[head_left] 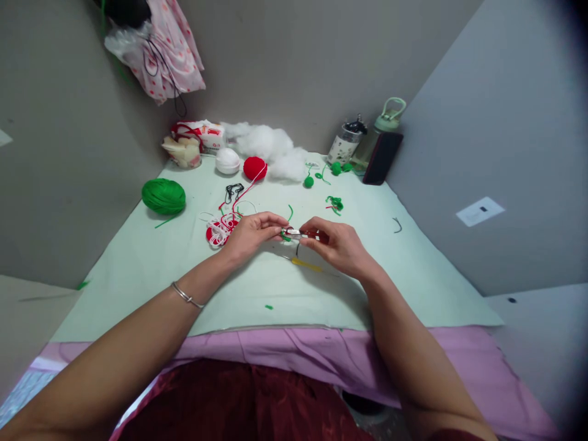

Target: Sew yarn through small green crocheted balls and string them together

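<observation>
Over the middle of the table, my left hand (pixel 255 237) pinches a small green piece (pixel 286 238), perhaps yarn, between thumb and fingertips. My right hand (pixel 337 245) is closed around a small tool with dark red handles and a silvery front end (pixel 293 232). The tool's front end meets the green piece at my left fingertips; my fingers hide much of both. Just below lies a crochet hook with a yellow handle (pixel 305 264). Beside my left hand is a tangle of white yarn (pixel 220 233) over something red.
A green yarn ball (pixel 163 196) sits at left. Behind are a white ball (pixel 227 161), a red yarn ball (pixel 255 168) and white stuffing (pixel 266 144). Small green balls (pixel 309 182), a phone (pixel 383 159) and a bottle (pixel 389 116) stand back right, near grey walls.
</observation>
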Demonstrator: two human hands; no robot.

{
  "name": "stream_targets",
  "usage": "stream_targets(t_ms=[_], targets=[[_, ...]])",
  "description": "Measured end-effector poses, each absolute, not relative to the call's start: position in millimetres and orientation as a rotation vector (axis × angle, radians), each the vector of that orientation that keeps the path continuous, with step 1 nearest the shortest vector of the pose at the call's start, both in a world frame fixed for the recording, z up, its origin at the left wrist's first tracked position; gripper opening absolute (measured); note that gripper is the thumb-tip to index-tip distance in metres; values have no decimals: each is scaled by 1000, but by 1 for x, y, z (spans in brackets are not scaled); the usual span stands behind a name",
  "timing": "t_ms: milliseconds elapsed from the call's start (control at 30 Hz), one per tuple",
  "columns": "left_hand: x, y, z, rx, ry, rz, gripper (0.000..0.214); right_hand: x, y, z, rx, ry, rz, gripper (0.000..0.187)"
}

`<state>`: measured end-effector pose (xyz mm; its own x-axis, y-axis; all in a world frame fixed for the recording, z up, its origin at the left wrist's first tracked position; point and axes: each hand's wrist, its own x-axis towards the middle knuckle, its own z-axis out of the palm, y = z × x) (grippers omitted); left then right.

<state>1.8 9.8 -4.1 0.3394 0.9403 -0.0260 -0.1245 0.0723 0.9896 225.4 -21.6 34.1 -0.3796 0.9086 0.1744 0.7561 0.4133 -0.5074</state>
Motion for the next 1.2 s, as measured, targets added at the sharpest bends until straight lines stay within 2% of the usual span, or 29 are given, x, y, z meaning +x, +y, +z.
stream_targets(t_ms=[567,833,967,1100,1200], targets=[[3,7,-1,1211,881,960,20,226,-22,33,-1437,-2186,595,10],[3,9,-4,1206,858,985,19,229,-11,27,-1189,-1801,870,27],[4,8,-4,1205,862,983,18,234,-3,23,-1384,-1670,648,24],[6,7,-5,1217,854,1000,19,235,-1,12,-1761,-1844,286,24],[6,6,-6,1223,851,1016,20,233,-2,8,-1806,-1995,186,22]])
